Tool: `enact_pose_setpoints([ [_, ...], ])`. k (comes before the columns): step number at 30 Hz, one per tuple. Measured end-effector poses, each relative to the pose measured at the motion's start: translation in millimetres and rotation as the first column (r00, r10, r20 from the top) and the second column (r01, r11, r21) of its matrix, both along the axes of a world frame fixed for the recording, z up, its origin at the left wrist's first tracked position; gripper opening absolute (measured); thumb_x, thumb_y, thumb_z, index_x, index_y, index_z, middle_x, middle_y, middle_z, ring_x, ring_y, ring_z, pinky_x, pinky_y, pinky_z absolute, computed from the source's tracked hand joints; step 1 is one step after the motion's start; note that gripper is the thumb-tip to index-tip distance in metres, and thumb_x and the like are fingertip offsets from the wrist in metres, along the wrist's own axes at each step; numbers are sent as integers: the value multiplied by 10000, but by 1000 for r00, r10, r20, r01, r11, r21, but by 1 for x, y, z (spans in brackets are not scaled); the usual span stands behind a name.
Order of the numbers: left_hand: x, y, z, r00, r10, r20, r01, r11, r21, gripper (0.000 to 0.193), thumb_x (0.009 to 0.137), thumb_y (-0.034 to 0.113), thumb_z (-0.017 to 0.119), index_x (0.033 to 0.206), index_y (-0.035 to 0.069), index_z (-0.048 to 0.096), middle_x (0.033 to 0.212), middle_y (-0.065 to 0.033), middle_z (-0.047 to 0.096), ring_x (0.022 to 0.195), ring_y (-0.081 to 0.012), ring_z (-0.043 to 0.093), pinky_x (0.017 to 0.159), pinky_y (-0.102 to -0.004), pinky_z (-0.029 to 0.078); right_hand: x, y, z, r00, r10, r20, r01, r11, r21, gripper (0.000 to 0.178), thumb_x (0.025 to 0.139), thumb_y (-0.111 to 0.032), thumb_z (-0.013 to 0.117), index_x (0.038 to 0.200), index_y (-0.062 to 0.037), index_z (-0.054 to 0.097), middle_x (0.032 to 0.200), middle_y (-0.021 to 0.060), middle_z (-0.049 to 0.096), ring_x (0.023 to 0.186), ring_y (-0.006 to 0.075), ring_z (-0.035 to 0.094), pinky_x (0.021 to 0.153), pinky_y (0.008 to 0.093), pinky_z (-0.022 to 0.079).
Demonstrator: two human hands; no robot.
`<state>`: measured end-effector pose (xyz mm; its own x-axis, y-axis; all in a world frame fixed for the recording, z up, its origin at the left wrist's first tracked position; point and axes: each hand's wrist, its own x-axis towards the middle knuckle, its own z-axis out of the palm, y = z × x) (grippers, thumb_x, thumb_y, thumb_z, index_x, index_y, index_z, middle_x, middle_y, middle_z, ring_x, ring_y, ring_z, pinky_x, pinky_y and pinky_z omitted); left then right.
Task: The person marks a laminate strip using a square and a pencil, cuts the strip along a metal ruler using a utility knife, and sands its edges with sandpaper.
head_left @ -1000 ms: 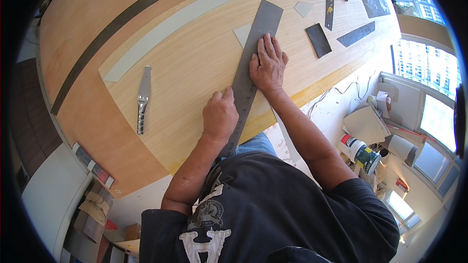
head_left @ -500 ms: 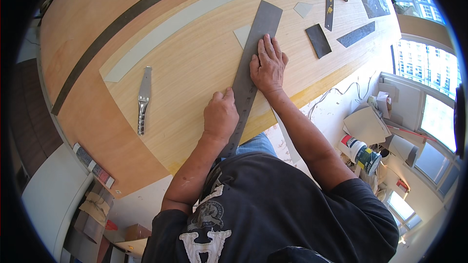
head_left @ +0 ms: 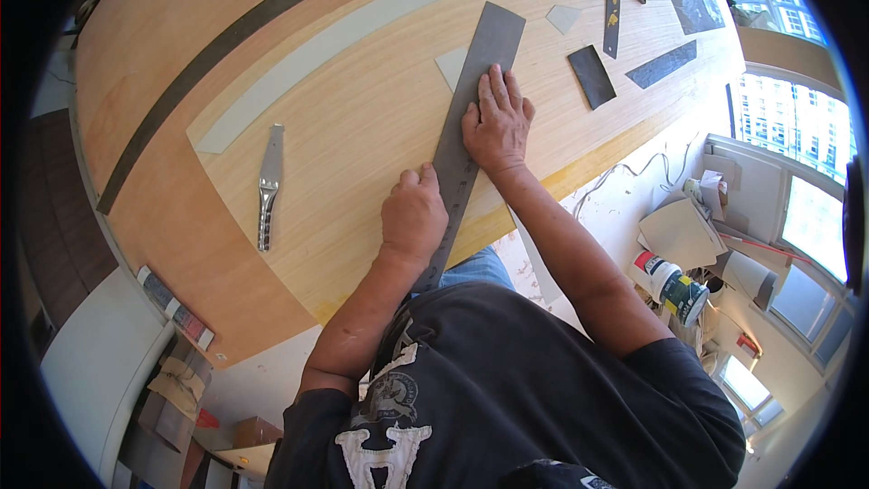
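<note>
A long dark grey flat strip lies slantwise across the pale wood-grain board, its near end reaching my body. My right hand presses flat on its middle, fingers stretched out toward the far end. Against the strip's left edge, nearer to me, my left hand is closed, with the index finger along the edge; anything inside it is hidden. From under the strip sticks out a pale off-white piece. To the left lies a silver hand tool with a flat blade.
On the right of the board lie a small dark rectangle, a dark grey strip, a dark angled tool and a pale offcut. A long whitish strip and a dark strip run along the far side. Buckets stand at right.
My left hand has shifted very slightly to the right along the strip's edge. My right hand stays pressed on the strip.
</note>
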<state>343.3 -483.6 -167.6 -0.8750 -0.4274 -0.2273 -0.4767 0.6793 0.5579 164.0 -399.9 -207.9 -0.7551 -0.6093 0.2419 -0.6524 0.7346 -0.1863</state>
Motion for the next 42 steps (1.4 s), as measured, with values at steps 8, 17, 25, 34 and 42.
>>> enact_pose_setpoints([
  [8, 1, 0, -6, 999, -2, -33, 2, 1000, -2, 370, 928, 107, 586, 1247, -66, 658, 1005, -198, 657, 879, -358, 707, 767, -437, 593, -2, -2, -3, 999, 36, -18, -37, 999, -13, 546, 906, -224, 614, 1396, 18, 603, 1556, 210, 509, 1459, 397, 441, 1139, 535, 328],
  [17, 0, -4, -2, 1000, 8, -26, -7, 998, 68, 350, 961, 138, 602, 1245, -56, 669, 1015, -195, 657, 897, -362, 702, 772, -455, 585, -2, 2, -3, 999, 53, 1, -53, 998, -37, 541, 917, -238, 600, 1389, 27, 607, 1560, 215, 500, 1466, 405, 426, 1149, 537, 311],
  [25, 1, -3, -3, 999, -1, -37, 3, 998, 66, 357, 957, 130, 602, 1252, -63, 662, 1010, -196, 655, 892, -365, 701, 769, -458, 586, -2, 2, -3, 999, 53, 8, -53, 998, -36, 545, 915, -238, 599, 1391, 27, 609, 1556, 216, 505, 1470, 398, 423, 1148, 538, 311],
  [34, 0, -3, -3, 999, -2, -44, 5, 998, 64, 352, 956, 117, 593, 1247, -70, 659, 1007, -204, 655, 889, -370, 700, 762, -458, 586, -2, 1, -1, 999, 51, -10, -52, 997, -55, 535, 901, -224, 609, 1370, 34, 623, 1533, 223, 529, 1454, 401, 446, 1137, 538, 323],
  [42, 2, -4, -5, 998, -3, -68, 8, 997, 72, 352, 961, 137, 605, 1244, -65, 659, 1028, -199, 656, 903, -373, 699, 768, -465, 584, -2, 1, -4, 998, 44, -43, -46, 997, -67, 527, 872, -221, 626, 1331, 35, 652, 1508, 224, 556, 1430, 398, 480, 1128, 533, 332],
])
